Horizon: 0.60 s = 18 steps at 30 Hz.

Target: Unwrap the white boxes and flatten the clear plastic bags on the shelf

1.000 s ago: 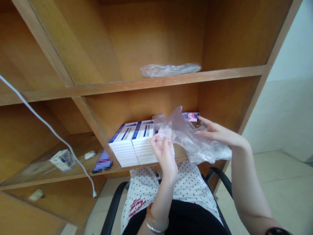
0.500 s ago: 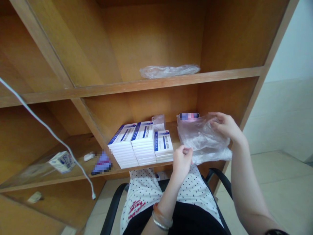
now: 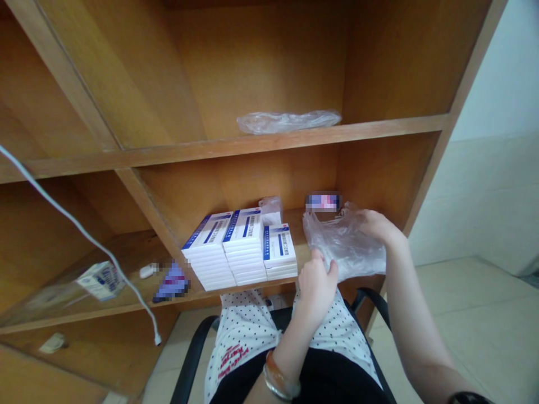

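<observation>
A clear plastic bag [image 3: 347, 247] lies crumpled at the right front of the lower shelf, between my two hands. My left hand [image 3: 319, 283] is closed at the bag's lower left edge, its fingers bent on the thin plastic. At the bag's upper right, my right hand [image 3: 377, 227] has its fingers curled on the film, the tips partly hidden. Just left of the bag stand stacks of white and blue boxes [image 3: 244, 241]; the rightmost stack [image 3: 279, 252] is lower than the other two.
Another clear plastic bag [image 3: 290, 122] lies on the upper shelf [image 3: 379, 130]. A white cable [image 3: 80, 227] hangs across the left side. In the left compartment sit a small carton [image 3: 102, 280] and a white object [image 3: 147, 271]. A chair armrest [image 3: 193, 359] is below.
The bag has been drawn flatter and lower, uncovering more of the item behind it. My right hand has moved down and left; my left hand has shifted slightly. The view moved a little.
</observation>
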Motion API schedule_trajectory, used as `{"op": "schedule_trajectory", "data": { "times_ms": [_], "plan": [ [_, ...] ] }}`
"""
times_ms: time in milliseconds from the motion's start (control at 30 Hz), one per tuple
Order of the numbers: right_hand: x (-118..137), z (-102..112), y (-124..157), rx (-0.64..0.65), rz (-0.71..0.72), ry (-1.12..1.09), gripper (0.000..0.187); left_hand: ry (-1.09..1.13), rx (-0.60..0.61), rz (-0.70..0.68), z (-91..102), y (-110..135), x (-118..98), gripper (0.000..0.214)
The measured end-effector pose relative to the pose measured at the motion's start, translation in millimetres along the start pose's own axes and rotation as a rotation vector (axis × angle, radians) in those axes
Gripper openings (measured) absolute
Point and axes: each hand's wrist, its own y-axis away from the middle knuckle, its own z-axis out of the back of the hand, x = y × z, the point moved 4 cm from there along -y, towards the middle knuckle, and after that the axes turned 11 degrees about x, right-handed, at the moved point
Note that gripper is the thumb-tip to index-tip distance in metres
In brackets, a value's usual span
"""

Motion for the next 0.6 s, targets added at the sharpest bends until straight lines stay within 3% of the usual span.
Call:
{"op": "schedule_trajectory", "data": {
  "times_ms": [133, 267, 433, 600],
  "plan": [
    [10, 6, 3, -0.137, -0.017, 0.085, 0.042, -0.144, -0.109, -0.160, 7.3, -10, -30, 0.019],
    [29, 6, -2, -0.194, 0.116, 0.122, 0.041, -0.348, -0.113, -0.250, -5.5, -44, -46, 0.027],
    [39, -17, -20, -0.136, 0.235, 0.175, 0.044, -0.420, 0.009, -0.176, -38.0, -88, -31, 0.057],
    [8, -51, -39, -0.072, 0.229, 0.194, 0.041, -0.432, 0.203, -0.023, -67.7, -100, -1, 0.097]
  ]
}}
